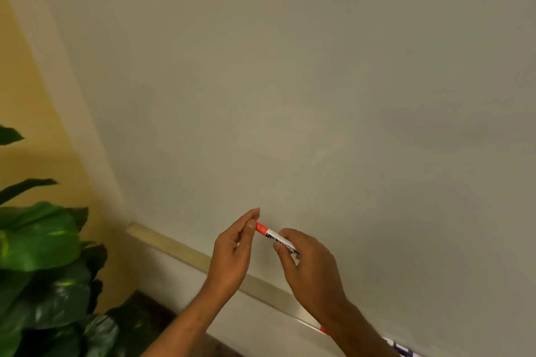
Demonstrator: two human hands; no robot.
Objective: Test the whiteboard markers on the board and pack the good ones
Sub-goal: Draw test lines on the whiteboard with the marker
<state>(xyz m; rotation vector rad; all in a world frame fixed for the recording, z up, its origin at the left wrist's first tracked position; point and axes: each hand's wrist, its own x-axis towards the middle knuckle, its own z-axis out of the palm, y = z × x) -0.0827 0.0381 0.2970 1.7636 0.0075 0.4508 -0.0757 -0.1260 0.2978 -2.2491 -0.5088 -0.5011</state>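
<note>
One red-capped marker is being held in front of the lower part of the whiteboard, just above the board's bottom ledge, lying slantwise with the red cap end up and to the left. The left hand is pinching the red cap end between thumb and fingertips, with the remaining fingers lying loosely curled beneath. The right hand is gripping the white printed barrel, its fingers curling round it and the thumb pressing on the near side; the far end of the barrel is hidden inside this grip. Whether the cap is seated or partly drawn off cannot be told. The board face behind the hands is showing only faint, smudged grey patches. On the ledge, at the board's lower right corner of the view, a red marker end is showing beside the right forearm, and a white marker with dark blue print is lying further right, blurred. To the left of the board, a yellow wall is standing behind a large-leaved green plant.
</note>
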